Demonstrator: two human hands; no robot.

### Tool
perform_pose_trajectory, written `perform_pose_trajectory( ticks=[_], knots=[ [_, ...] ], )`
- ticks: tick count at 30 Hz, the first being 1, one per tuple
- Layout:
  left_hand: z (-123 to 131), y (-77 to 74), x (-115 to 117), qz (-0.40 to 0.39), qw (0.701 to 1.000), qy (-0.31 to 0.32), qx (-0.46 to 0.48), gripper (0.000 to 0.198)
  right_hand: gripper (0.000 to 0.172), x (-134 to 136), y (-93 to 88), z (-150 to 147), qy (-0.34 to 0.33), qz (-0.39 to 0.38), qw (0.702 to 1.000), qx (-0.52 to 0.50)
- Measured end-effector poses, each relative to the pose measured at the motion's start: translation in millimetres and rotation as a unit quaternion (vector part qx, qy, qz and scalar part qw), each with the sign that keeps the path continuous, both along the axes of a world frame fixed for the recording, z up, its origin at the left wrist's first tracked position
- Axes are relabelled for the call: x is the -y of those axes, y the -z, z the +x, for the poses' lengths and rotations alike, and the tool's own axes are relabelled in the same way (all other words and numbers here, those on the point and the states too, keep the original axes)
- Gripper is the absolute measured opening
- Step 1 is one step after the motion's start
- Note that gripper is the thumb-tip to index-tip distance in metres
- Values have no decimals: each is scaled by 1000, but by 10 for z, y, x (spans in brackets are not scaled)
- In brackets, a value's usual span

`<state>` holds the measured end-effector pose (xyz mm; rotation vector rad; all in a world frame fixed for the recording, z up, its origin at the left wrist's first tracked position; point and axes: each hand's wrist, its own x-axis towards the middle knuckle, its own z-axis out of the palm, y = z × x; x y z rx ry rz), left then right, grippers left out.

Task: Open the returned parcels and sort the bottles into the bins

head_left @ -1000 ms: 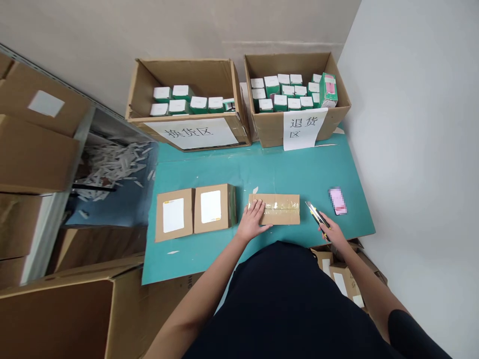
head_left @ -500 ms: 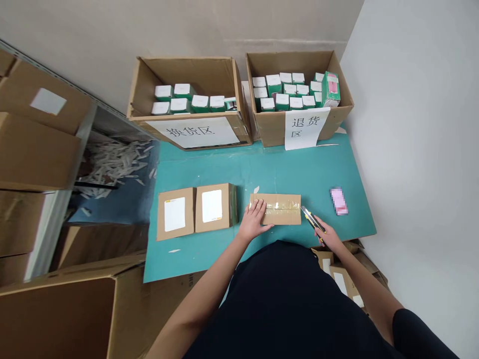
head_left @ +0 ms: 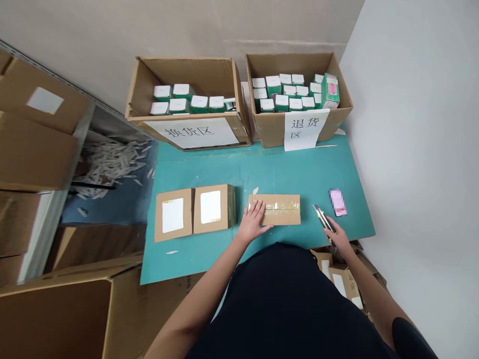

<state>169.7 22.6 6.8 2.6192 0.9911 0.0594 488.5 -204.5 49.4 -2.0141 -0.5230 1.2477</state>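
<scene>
A taped cardboard box (head_left: 284,210) lies on the green tabletop (head_left: 224,167), with clear tape running along its top seam. My left hand (head_left: 253,222) rests on the left end of this box, fingers spread on its top and thumb along the near edge. To the right of the box, my right hand (head_left: 338,237) is closed round a box cutter (head_left: 324,219), its blade end pointing up and left, apart from the box. Two cardboard boxes with white labels, one (head_left: 173,215) beside the other (head_left: 211,208), stand left of my left hand.
Two large open cartons (head_left: 198,130) (head_left: 270,129) with green-and-white boxes inside stand at the table's back. A phone (head_left: 338,203) lies to the right. Stacked cartons (head_left: 33,149) are at the left, a big open carton (head_left: 123,309) at the lower left, more boxes below right.
My right hand has moved right with the box cutter, away from the taped box's right end. My left hand has stayed on the box.
</scene>
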Motion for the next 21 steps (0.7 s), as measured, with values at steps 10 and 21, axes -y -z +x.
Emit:
perform_pose_trajectory(
  ticks=[10, 21],
  knots=[
    [33, -128, 103, 25, 1000, -9, -9, 83, 59, -708, 862, 139, -6, -49, 955, 291],
    [-22, -190, 245, 9, 1000, 14, -19, 45, 48, -876, 1182, 242, -84, -70, 921, 373]
  ],
)
